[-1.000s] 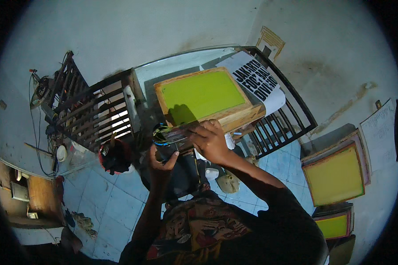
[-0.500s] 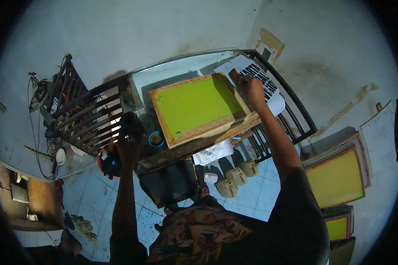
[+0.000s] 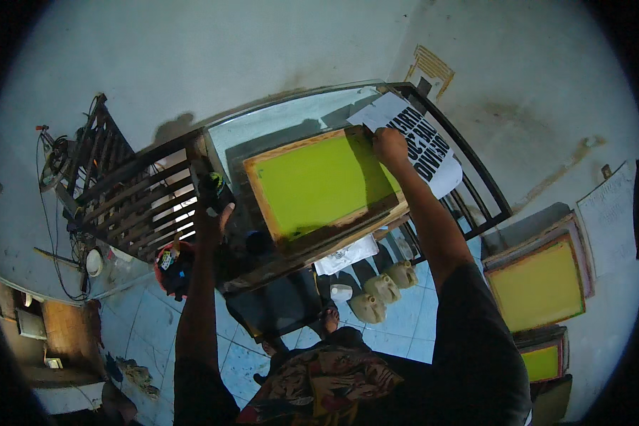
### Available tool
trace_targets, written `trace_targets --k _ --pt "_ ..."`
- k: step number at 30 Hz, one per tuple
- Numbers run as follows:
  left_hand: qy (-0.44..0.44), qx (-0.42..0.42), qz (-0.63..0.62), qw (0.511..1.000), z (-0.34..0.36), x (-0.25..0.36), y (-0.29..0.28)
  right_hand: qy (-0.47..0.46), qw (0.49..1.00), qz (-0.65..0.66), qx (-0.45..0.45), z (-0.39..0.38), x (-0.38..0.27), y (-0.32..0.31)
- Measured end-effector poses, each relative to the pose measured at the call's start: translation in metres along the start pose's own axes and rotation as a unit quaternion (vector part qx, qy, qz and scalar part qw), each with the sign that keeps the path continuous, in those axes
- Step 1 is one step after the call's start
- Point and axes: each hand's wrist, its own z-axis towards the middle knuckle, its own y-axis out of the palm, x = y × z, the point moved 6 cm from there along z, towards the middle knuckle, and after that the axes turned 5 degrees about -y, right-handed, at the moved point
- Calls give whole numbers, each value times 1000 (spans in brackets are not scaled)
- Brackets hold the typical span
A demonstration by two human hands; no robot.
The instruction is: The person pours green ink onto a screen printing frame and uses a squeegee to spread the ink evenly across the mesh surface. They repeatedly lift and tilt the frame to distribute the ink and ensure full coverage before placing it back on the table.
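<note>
On the table, a wooden screen-printing frame holds yellow-green coated mesh; a shadow crosses its right part. My right hand is closed at the frame's far right corner, around a small dark flat piece whose kind I cannot make out. A white sheet with bold black lettering lies just beyond that hand. Left of the frame, my left hand is closed around a dark roundish object with a green edge. Shade hides most of its fingers.
Dark slatted rails flank the table on the left. Under its front edge are white papers and several pale jugs. A red basket stands at left. More yellow screens lean against the right wall.
My right hand has come down slightly and left, with its dark piece now at the frame's corner. Beside the left hand, the green-edged object shows more clearly; the blue-rimmed cup has fallen into shade.
</note>
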Motion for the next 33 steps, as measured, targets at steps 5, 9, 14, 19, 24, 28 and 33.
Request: trace_targets --k 5,9,14,19,24,28,33 --pt "27 12 17 999 0 -26 -19 -20 999 4 34 -4 -25 17" --pt "21 -32 -17 999 -13 -32 -47 22 1000 -12 -15 -14 -90 26" --pt "32 -55 -30 998 -19 -39 -71 -41 999 28 -16 -32 -186 18" --pt "46 -44 11 998 -27 -20 -88 -13 998 58 -29 -47 -272 5" --pt "14 -112 -34 993 -29 -24 -84 14 989 144 -22 -43 -303 -10" --pt "-27 -110 -17 993 -38 -12 -73 42 922 383 42 -61 -309 -69" --pt "16 -58 42 997 -47 2 -43 57 784 610 96 -79 -316 -89"
